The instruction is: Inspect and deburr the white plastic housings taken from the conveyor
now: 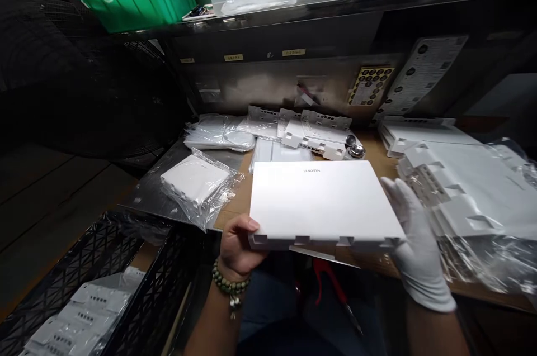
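A flat white plastic cover [323,199] with small grey lettering, upside down from this view, is held level above the front edge of the bench. My left hand [241,244], bare and with a beaded bracelet at the wrist, grips its front left corner, thumb on top. At the right edge my right hand [413,244], in a white glove, holds the cover between palm and fingers. To the left, a white part in a clear bag [195,177] lies on the bench. Behind the cover sit more white housings [319,129] beside two small shiny round objects [356,151].
Stacked white covers [474,188] with plastic wrap stand at right. Clear bags [218,132] lie at the back left. A black crate [155,272] holds white parts at lower left. Overhead, a shelf [260,14] carries a green bin [138,4]. A red-handled tool [331,283] is below.
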Motion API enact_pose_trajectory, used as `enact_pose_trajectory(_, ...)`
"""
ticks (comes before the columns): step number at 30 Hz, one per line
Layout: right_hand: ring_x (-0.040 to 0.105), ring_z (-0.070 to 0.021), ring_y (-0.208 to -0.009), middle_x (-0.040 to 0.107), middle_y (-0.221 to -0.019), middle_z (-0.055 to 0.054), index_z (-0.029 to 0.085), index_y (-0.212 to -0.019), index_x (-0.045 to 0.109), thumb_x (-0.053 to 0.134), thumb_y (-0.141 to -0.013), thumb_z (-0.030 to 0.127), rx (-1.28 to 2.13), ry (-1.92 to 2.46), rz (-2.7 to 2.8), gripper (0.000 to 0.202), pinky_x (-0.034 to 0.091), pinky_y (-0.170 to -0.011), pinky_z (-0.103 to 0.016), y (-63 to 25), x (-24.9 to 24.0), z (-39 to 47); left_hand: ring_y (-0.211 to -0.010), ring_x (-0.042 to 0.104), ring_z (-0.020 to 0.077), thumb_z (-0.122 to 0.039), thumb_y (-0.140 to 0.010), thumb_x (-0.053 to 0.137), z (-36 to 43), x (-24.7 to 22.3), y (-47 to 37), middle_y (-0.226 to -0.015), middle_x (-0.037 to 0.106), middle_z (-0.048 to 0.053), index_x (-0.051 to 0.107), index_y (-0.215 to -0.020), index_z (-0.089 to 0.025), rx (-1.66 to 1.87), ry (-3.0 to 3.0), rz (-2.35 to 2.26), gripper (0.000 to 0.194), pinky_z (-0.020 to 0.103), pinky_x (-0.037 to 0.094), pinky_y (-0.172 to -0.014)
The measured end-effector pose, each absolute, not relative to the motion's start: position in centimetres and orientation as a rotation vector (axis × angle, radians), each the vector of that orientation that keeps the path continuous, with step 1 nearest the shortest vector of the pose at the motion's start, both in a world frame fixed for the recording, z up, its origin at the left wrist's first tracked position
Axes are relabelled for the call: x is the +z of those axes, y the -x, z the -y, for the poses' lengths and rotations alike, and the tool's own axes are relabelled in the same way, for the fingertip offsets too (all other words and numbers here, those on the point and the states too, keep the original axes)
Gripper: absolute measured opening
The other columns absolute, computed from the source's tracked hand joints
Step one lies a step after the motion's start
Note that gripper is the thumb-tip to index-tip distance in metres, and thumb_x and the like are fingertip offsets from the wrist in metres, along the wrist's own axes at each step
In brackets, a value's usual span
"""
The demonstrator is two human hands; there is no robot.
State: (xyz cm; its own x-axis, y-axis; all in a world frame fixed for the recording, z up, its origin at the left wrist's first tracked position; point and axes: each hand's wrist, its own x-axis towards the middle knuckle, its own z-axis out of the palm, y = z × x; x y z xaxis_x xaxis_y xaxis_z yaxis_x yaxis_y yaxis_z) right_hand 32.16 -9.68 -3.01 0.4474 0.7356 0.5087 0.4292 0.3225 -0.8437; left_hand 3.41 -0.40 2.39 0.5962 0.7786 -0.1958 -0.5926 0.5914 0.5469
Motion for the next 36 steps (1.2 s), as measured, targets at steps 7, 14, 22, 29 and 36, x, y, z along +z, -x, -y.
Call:
enact_pose_trajectory(7, 0.066, -0.0321, -0.128, 0.070, -0.137, -0.010, 0.028, -0.149, 0.058, 0.043, -0.106, 0.044, 0.524, 1.384, 1.025, 0.048, 0.060, -0.104, -0.044, -30.9, -1.4, 12.4, -0.111, 0.070, 0.0423, -0.016, -0.047, 0.057, 0.8, 2.4, -3.4, -0.065, 0.073, 0.009, 0.075, -0.077, -0.015, 0.874, -0.521, -0.531, 0.036, 0.061, 0.054, -0.104)
enact_pose_trajectory(14, 0.070, -0.0291, -0.123, 0.076, -0.126, -0.002, 0.030, -0.127, 0.075, 0.058, -0.101, 0.048, 0.393, 1.530, 1.003, 0.036, 0.062, -0.102, -0.038, -29.4, -0.5, 13.3, -0.108, 0.071, 0.0446, -0.019, -0.043, 0.057, 0.6, 1.6, -3.1, -0.067, 0.075, 0.011, 0.079, -0.082, -0.013, 0.891, -0.555, -0.554, 0.045, 0.063, 0.055, -0.102)
enact_pose_trajectory(22, 0.066, -0.0269, -0.129, 0.074, -0.130, 0.001, 0.030, -0.127, 0.075, 0.063, -0.099, 0.046, 0.449, 1.541, 0.882, 0.034, 0.057, -0.109, -0.038, -29.3, -2.1, 13.3, -0.113, 0.070, 0.0430, -0.018, -0.042, 0.054, 0.6, 1.6, -3.2, -0.083, 0.080, 0.011, 0.077, -0.085, -0.015, 0.903, -0.443, -0.634, 0.049, 0.062, 0.056, -0.102)
enact_pose_trajectory(29, 0.062, -0.0274, -0.135, 0.070, -0.138, -0.001, 0.027, -0.133, 0.071, 0.061, -0.100, 0.045, 0.627, 1.465, 0.888, 0.039, 0.048, -0.119, -0.041, -28.7, -2.0, 12.5, -0.110, 0.074, 0.0343, -0.015, -0.071, 0.058, -0.3, 0.4, -2.2, -0.087, 0.081, 0.007, 0.076, -0.112, -0.016, 1.014, -0.428, -0.702, 0.045, 0.047, 0.059, -0.101)
enact_pose_trajectory(36, 0.054, -0.0256, -0.143, 0.061, -0.149, -0.001, 0.027, -0.146, 0.061, 0.060, -0.102, 0.042, 0.813, 1.392, 0.947, 0.047, 0.043, -0.122, -0.037, -28.6, -2.0, 12.1, -0.112, 0.073, 0.0336, -0.026, -0.095, 0.059, -2.7, 1.2, -2.6, -0.109, 0.080, 0.012, 0.072, -0.124, -0.014, 0.997, -0.518, -0.789, 0.033, 0.044, 0.061, -0.098)
